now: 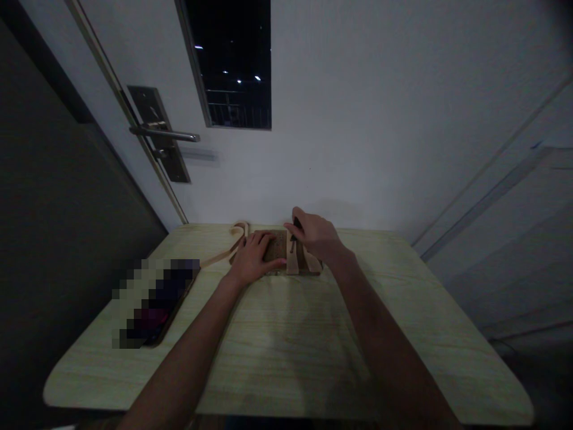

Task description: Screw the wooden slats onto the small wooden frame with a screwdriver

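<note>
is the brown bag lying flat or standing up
Lying flat: the brown bag rests on the table, left hand pressed on top, strap trailing leftward.

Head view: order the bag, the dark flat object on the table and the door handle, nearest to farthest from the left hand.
1. Bag, under the left hand, touching.
2. Dark flat object, left on the table.
3. Door handle, high up, far left.

Both arms stretched forward, left grip flat, palm down, right grip curled, pinching

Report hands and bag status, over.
Left hand flat on brown bag. Right hand pinching dark tab on top. Strap trails left; flat device apart.
</note>
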Demonstrator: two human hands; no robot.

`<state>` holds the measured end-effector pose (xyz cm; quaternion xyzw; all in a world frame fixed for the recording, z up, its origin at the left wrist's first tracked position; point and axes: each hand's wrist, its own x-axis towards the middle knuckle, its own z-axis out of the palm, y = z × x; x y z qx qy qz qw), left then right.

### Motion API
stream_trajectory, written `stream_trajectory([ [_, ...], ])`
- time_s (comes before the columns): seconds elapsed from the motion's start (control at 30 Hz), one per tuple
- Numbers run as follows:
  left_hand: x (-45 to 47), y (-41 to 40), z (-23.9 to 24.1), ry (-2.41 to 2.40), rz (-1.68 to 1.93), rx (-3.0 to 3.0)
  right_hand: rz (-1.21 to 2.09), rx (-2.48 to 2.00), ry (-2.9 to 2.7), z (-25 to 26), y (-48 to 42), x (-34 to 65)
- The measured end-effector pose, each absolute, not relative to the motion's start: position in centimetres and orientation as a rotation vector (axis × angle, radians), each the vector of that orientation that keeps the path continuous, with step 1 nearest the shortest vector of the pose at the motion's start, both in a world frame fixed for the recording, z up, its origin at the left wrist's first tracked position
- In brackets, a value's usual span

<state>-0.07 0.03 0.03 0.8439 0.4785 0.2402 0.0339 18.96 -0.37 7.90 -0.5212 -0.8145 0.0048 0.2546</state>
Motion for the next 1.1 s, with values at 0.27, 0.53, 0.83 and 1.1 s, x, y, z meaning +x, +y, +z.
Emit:
stream_trajectory([
  [0.27,-0.1,0.0,0.1,1.457,0.776,2.589,0.393,-1.259,-2.282,8.9,-1.0,19.7],
  [0.53,0.1,-0.1,0.3,1.466,0.751,2.592,0.564,-1.010,-2.237,8.6,0.1,20.0],
  [0.83,-0.1,0.0,0.1,1.472,0.758,2.595,0.340,-1.132,-2.190,7.8,0.4,19.8],
  [1.1,0.0,-0.1,0.1,1.484,0.747,2.619,0.544,-1.077,-2.249,8.6,-0.4,20.2],
])
